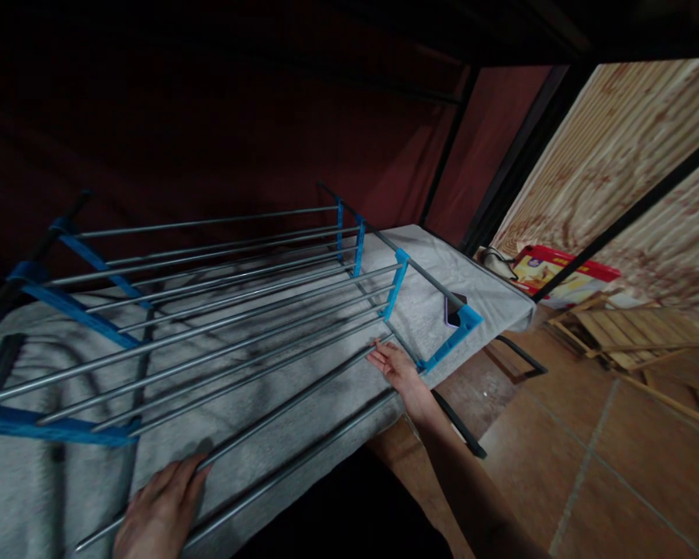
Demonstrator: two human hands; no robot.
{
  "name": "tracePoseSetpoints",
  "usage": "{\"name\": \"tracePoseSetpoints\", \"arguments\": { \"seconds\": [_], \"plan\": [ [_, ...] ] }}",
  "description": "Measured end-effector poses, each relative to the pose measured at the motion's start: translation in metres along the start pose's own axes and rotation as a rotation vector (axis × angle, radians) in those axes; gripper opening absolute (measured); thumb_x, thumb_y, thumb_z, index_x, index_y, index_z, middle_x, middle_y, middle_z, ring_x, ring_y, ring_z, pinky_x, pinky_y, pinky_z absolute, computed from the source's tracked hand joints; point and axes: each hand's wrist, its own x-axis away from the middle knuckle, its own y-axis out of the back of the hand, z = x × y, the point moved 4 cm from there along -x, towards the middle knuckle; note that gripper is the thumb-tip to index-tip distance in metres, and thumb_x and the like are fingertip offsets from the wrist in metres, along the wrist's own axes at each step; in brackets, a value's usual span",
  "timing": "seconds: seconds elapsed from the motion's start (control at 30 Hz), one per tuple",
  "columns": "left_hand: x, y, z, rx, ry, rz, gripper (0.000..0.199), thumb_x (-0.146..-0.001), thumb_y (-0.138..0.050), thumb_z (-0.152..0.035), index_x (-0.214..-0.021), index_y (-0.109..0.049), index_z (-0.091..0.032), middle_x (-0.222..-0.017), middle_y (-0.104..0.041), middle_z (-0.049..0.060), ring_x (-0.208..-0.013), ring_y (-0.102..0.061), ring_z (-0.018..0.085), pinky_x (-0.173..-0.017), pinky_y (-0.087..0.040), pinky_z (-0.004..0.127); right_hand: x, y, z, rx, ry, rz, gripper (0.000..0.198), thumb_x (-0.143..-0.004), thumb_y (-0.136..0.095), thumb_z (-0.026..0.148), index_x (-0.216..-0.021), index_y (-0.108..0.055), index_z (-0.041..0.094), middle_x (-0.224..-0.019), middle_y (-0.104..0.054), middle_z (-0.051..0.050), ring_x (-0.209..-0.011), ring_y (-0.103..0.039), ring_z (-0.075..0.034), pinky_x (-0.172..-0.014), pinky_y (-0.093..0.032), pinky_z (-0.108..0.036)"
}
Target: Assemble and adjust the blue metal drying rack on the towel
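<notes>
A long thin metal rod (294, 400) slants across the lower middle of the view. Near its lower end my left hand (163, 505) is closed round it, and the tip pokes out beyond the hand. At the far end the fingers of my right hand (393, 363) pinch it, close to a blue plastic bracket (451, 341). Behind both hands lies a rack of parallel metal tubes (250, 334), joined by blue brackets (75, 310) on dark side poles. A second loose rod (303, 458) rests nearer to me, along the cloth's front edge.
Grey cloth (443, 248) covers the surface under the rack. A phone (454, 310) lies by the right-hand bracket. Dark curved tubes (463, 427) jut over the tiled floor (606, 442). A red and yellow box (565, 272) and folded wooden slats (634, 334) are at the right.
</notes>
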Motion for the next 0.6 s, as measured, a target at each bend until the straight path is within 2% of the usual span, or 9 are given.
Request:
{"name": "tracePoseSetpoints", "arguments": {
  "seconds": [0.23, 0.6],
  "plan": [
    [-0.015, -0.005, -0.029, 0.056, -0.097, -0.026, 0.039, -0.094, -0.044, -0.047, -0.109, -0.071, -0.024, -0.104, -0.078, 0.007, -0.098, -0.073, 0.027, -0.091, -0.056, 0.040, 0.006, -0.003, -0.008, -0.012, -0.046, -0.018, 0.027, -0.068, -0.090, 0.026, -0.076, -0.064, 0.023, -0.070, -0.068, 0.003, -0.067, -0.065, -0.014, -0.081, -0.060, -0.034],
    [-0.023, -0.004, -0.064, 0.053, -0.186, -0.073, 0.044, -0.100, -0.039, -0.048, -0.114, -0.070, -0.019, -0.108, -0.077, 0.011, -0.093, -0.073, 0.027, -0.085, -0.059, 0.040, 0.014, -0.007, -0.010, -0.020, -0.056, 0.038, 0.030, -0.069, -0.091, 0.029, -0.076, -0.063, 0.023, -0.073, -0.070, 0.003, -0.067, -0.068, -0.014, -0.078, -0.061, -0.031]
  ]
}}
